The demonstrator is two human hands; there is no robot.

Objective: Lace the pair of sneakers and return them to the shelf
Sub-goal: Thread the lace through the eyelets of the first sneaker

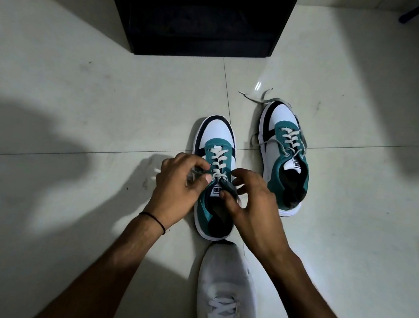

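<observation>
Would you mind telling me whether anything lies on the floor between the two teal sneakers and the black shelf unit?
Nothing visible does. Only bare pale tiled floor separates the near teal-and-white sneaker and the far teal-and-white sneaker, whose loose laces trail ahead, from the black shelf unit.

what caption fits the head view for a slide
Both hands, left hand and right hand, lace the near sneaker; the far sneaker waits.

The left hand (181, 182) covered one lace end in its curled fingers; how the lace sat inside the fist could not be told. Under the right hand (252, 206), the near sneaker (217, 138) lost its tongue edge. Beyond both hands, the dark shelf (197, 14) was cut off by the top edge, its interior too dim to read.
</observation>
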